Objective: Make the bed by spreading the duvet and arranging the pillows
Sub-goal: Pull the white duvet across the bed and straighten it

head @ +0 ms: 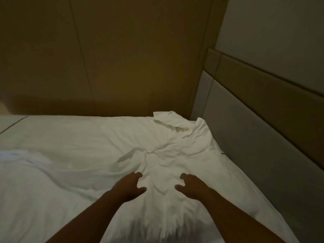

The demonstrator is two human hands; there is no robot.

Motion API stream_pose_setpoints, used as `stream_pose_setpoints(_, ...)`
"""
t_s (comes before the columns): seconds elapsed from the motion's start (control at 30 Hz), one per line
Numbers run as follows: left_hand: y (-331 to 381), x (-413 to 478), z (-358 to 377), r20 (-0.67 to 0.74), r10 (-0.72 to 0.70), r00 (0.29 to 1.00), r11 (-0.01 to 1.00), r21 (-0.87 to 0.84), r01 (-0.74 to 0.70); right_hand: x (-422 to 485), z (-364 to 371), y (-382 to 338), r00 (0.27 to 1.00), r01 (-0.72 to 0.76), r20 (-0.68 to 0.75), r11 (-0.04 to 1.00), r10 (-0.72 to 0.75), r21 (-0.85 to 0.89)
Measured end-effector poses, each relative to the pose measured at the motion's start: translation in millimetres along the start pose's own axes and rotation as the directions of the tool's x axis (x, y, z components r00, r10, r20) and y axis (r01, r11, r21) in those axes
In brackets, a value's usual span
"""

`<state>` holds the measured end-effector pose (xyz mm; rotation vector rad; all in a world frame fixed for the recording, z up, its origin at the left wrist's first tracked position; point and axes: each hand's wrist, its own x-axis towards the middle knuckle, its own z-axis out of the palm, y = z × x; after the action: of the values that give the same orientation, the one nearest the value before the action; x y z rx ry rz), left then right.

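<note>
My left hand (128, 187) and right hand (192, 188) hover open, seemingly gripping nothing; the duvet (173, 146) bunches beyond them toward the far right corner, nearer my right.

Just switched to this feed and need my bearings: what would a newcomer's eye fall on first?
The left hand and right hand reach side by side over the white duvet at bottom centre, fingers loosely curled. Beyond them the duvet wrinkles up to a crumpled corner beside the headboard on the right.
</note>
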<state>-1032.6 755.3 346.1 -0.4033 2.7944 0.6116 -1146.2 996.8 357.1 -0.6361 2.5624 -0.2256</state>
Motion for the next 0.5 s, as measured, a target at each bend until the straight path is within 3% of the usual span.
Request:
stream_pose_setpoints(0.2, -49.9, -111.0, -5.3, 0.018, 0.03, 0.999, 0.999, 0.029, -0.031, -103.4, 38.7, -48.4, 0.999, -0.047, -0.018, 0.998, 0.048, 0.05)
stream_pose_setpoints(0.5, -91.7, -206.9, -14.0, 0.006, -0.016, 1.0, 0.998, 0.055, 0.016, -166.4, 69.0, -100.7, 0.997, -0.035, -0.071, 0.999, 0.036, 0.02)
